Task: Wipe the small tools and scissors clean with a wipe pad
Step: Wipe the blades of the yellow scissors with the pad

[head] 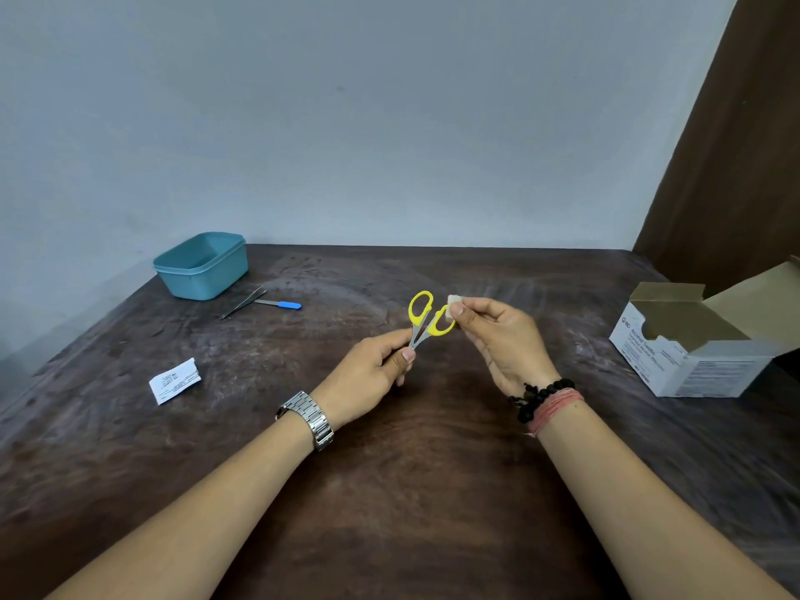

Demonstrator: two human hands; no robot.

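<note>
My left hand (372, 371) grips small scissors (426, 319) by their metal blades, with the yellow handles pointing up and away. My right hand (502, 335) pinches a small white wipe pad (455, 302) between thumb and fingers, held against the right yellow handle loop. Both hands hover above the dark wooden table (411, 491). Metal tweezers (243, 303) and a blue-handled nail file (279, 304) lie on the table at the back left.
A teal plastic tub (201, 266) stands at the back left by the wall. A torn white wipe wrapper (175, 380) lies left of my hands. An open white box of alcohol swabs (701, 344) stands at the right edge.
</note>
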